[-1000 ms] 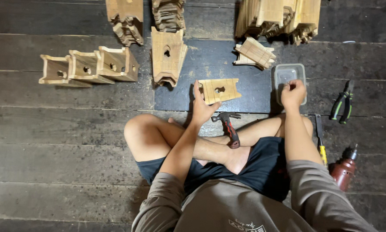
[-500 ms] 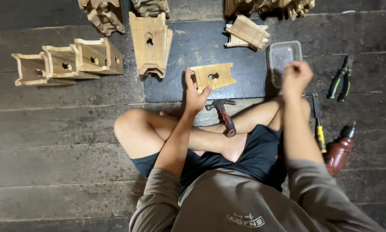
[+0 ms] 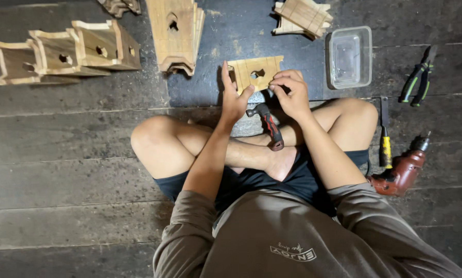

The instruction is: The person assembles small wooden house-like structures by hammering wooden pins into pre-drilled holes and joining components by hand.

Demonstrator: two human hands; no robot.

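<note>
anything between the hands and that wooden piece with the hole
Nothing visible. The left hand rests against the left end of the wooden panel and the right hand touches its lower right edge. The hammer lies below, nearer the person.

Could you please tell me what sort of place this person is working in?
Probably a home woodworking spot on a plank floor: wooden boxes stand in a row, and a hammer, pliers and a drill lie about.
</note>
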